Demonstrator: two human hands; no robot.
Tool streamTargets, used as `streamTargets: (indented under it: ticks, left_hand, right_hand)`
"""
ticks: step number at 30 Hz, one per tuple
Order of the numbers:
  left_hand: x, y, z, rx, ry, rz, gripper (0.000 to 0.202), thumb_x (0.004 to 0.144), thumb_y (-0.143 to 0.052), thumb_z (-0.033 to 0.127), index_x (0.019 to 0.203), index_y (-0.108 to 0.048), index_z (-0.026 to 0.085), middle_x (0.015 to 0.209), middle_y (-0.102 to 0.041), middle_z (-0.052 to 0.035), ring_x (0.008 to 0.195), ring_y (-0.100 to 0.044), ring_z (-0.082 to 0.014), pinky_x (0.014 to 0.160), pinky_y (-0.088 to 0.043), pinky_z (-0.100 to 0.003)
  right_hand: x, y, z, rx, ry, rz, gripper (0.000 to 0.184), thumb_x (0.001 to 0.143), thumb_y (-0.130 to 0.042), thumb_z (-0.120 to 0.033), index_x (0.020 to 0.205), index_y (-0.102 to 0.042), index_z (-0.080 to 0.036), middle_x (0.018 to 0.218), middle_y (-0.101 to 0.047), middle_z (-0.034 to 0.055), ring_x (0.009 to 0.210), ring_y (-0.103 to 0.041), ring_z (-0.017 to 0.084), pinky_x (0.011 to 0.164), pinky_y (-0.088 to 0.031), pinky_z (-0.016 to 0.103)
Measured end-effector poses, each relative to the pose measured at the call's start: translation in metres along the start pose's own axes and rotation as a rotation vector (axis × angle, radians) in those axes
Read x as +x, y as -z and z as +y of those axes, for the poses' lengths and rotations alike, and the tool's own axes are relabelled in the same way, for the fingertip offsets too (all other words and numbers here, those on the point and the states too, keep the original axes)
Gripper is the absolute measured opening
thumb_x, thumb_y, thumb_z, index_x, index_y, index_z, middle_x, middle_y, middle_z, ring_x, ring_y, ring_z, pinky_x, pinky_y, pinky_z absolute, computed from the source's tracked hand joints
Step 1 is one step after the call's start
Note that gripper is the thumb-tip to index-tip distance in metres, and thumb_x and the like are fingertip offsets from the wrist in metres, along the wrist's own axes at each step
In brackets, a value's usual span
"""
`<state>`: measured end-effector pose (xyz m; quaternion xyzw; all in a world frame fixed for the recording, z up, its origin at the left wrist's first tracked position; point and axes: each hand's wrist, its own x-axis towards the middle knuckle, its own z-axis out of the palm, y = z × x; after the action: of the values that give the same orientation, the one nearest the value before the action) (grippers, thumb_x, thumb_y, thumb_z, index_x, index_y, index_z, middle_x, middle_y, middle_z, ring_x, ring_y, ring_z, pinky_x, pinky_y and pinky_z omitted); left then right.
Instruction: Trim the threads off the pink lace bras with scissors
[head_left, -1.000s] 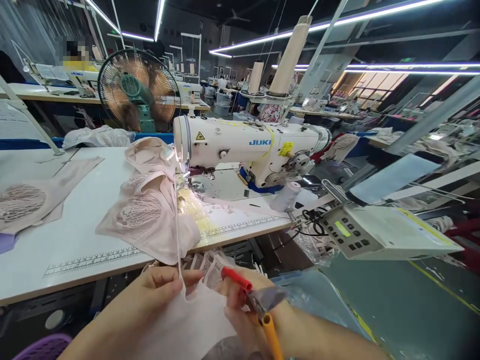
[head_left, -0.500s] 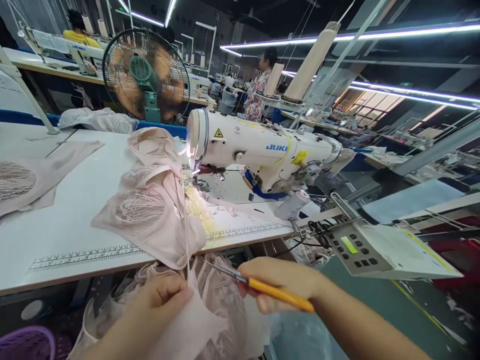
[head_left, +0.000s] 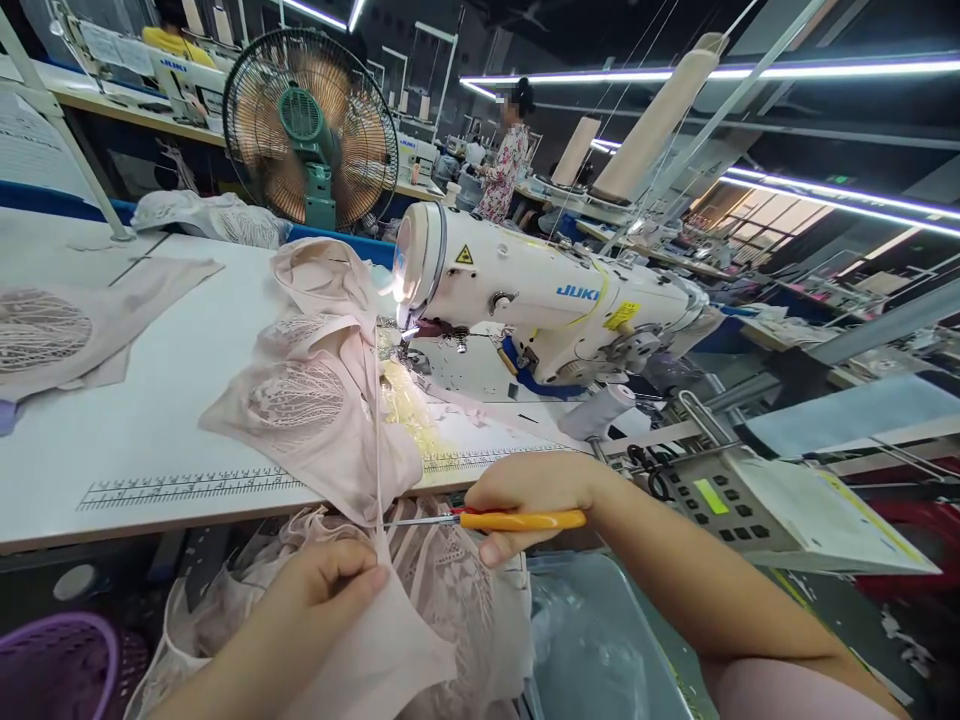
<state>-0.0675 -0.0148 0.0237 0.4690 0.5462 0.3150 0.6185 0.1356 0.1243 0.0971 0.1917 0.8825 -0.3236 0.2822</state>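
My left hand [head_left: 330, 590] pinches the pale pink fabric [head_left: 382, 640] just below the table edge, where a narrow strip [head_left: 378, 430] runs up from it toward the sewing machine [head_left: 525, 280]. In my right hand [head_left: 525, 500] is a pair of scissors with orange handles [head_left: 517, 520]; the thin metal blades point left and reach the strip just above my left fingertips. A pale pink bra piece with lace cups [head_left: 300, 400] lies on the table beside the strip. More lace pieces [head_left: 450, 590] hang below the edge, behind my left hand.
A fan [head_left: 311, 130] stands behind the table. Further lace pieces [head_left: 45, 330] lie at the left. A purple basket [head_left: 60, 660] is at lower left, a clear plastic bin [head_left: 600, 640] below my right arm. The control box [head_left: 727, 500] juts out at right. A person [head_left: 510, 160] stands far back.
My right hand has moved up and left, bringing the scissors' blades level and against the strip. My left hand keeps its pinch. The view has shifted slightly.
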Motion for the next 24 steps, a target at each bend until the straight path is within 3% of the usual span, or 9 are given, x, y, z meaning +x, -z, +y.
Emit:
streamTargets:
  ticks: [7,16,24]
  left_hand:
    - [0.001,0.0,-0.004,-0.027,0.018,0.003,0.038,0.07,-0.058,0.052,0.055,-0.052,0.018,0.059,-0.043,0.0016,0.057,-0.037,-0.0135,0.054,-0.031,-0.024]
    - [-0.003,0.001,-0.014,-0.052,-0.005,0.01,0.039,0.075,-0.058,0.051,0.059,-0.059,0.016,0.058,-0.048,0.0011,0.055,-0.038,-0.0123,0.052,-0.03,-0.023]
    - [-0.004,0.006,-0.01,0.129,-0.056,0.053,0.036,0.08,-0.054,0.046,0.06,-0.063,0.017,0.066,-0.06,-0.0028,0.064,-0.049,-0.0168,0.059,-0.037,-0.024]
  right_hand:
    - [0.004,0.008,-0.01,-0.049,-0.048,-0.022,0.05,0.076,-0.054,-0.067,0.07,-0.056,-0.017,0.058,-0.051,-0.0021,0.05,-0.04,0.011,0.049,-0.028,0.025]
    - [0.01,0.01,-0.007,0.005,0.033,0.001,0.051,0.069,-0.062,-0.067,0.072,-0.061,-0.016,0.06,-0.054,-0.0019,0.052,-0.042,0.011,0.052,-0.029,0.025]
    - [0.012,0.0,0.006,0.107,0.042,0.078,0.047,0.068,-0.066,-0.063,0.069,-0.062,-0.016,0.053,-0.046,-0.0053,0.05,-0.039,0.009,0.05,-0.027,0.023]
